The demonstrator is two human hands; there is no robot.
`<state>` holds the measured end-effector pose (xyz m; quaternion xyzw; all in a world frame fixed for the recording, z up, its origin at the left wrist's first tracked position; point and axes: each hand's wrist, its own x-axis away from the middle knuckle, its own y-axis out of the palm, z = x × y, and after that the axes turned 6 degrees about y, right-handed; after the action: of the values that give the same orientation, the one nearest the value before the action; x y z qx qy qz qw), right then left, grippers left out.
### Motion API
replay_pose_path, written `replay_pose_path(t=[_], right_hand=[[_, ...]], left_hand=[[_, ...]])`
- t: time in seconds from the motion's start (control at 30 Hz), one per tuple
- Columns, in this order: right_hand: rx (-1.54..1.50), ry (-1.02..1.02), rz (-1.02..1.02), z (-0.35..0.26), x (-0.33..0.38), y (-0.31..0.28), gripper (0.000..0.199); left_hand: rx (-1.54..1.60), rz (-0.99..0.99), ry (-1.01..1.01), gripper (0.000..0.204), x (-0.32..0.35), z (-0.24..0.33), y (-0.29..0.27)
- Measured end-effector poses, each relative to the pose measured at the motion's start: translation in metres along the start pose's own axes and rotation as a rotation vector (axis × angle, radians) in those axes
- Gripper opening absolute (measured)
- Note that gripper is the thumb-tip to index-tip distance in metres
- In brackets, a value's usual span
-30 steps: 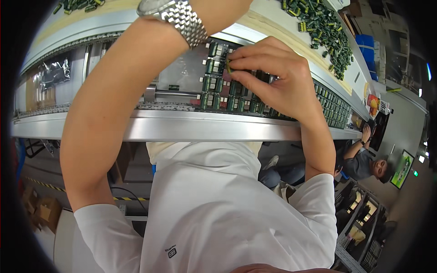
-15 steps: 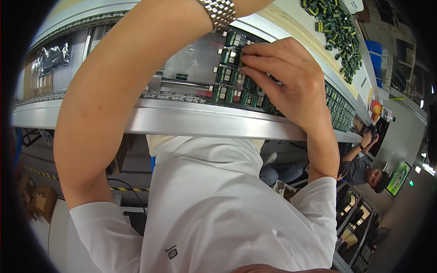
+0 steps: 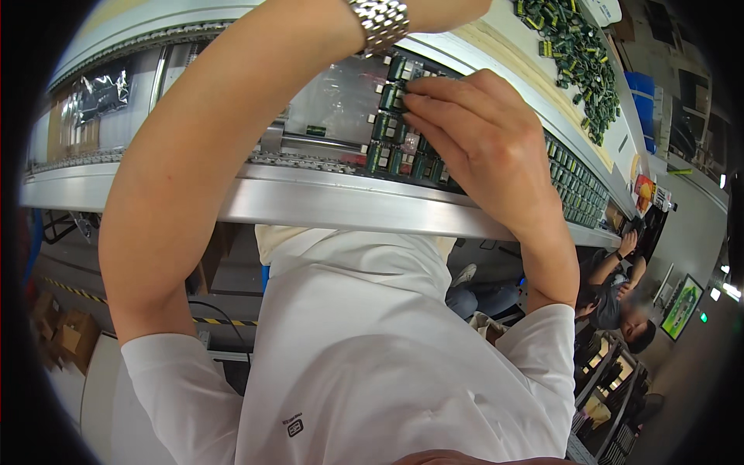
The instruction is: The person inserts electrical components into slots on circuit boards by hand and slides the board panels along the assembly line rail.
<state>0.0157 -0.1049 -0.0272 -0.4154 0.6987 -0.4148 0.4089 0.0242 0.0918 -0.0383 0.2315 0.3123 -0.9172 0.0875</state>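
Note:
My right hand (image 3: 492, 143) is over a panel of circuit boards (image 3: 387, 128) that carry dark green cylinders and small pale metal blocks. Its thumb and fingers are pinched at the panel's upper part; whatever lies between the fingertips is hidden. My left hand (image 3: 446, 11) reaches across from the left, with a metal-link watch (image 3: 380, 22) on its wrist. The top edge of the picture cuts off its fingers. A heap of loose green cylindrical components (image 3: 577, 70) lies on the far bench, to the right of my left hand.
A metal rail (image 3: 349, 203) runs along the near edge of the conveyor. One loose green component (image 3: 315, 130) lies left of the panel. More filled boards (image 3: 577, 186) stand to the right. A clear plastic bag (image 3: 105, 93) lies far left. Another person (image 3: 612, 283) works at the right.
The view has shifted slightly. My right hand's fingertips have shifted a little along the panel, still pinched. My left hand shows slightly more at the top. The other person has moved their arms.

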Motion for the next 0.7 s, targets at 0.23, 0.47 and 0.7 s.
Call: replay_pose_path(t=[0.23, 0.47, 0.7], right_hand=[[-0.127, 0.06, -0.029, 0.004, 0.0, -0.014, 0.023], [-0.041, 0.297, 0.154, 0.097, 0.048, -0.077, 0.023], [0.04, 0.305, 0.376, 0.108, 0.049, -0.065, 0.009]], left_hand=[[-0.045, -0.009, 0.009, 0.018, 0.008, 0.025, -0.023], [-0.211, -0.174, 0.078, 0.021, 0.05, 0.051, -0.028], [-0.243, -0.108, -0.132, 0.024, 0.085, 0.042, -0.012]])
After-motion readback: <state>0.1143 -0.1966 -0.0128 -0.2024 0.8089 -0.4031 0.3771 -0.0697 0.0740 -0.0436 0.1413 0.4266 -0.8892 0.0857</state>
